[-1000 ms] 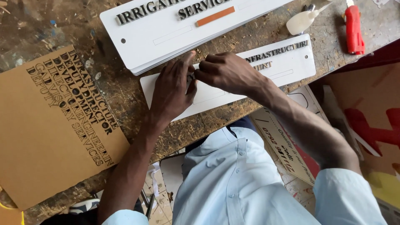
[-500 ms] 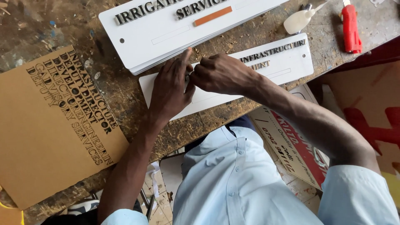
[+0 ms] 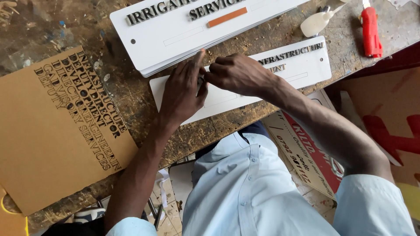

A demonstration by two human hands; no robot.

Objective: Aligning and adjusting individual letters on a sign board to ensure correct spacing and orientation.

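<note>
A long white sign plate [image 3: 302, 65] with dark raised letters lies on the worn wooden bench. My left hand [image 3: 183, 94] lies flat on its left part, fingers stretched out and pressing down. My right hand [image 3: 238, 74] meets it from the right, its fingertips pinched on a small dark letter piece [image 3: 201, 81] right at the left hand's thumb. The middle of the plate is hidden under both hands.
A stack of white sign plates [image 3: 175, 35] with an orange strip lies just beyond. A brown sheet with cut-out lettering [image 3: 48, 144] sits at the left. At the far right are a pale glue bottle [image 3: 316, 24] and a red utility knife [image 3: 371, 30]. Painted boards lean below the bench edge.
Both hands stay together on the plate; only small finger movements at the pinch point and a slight shift of the view.
</note>
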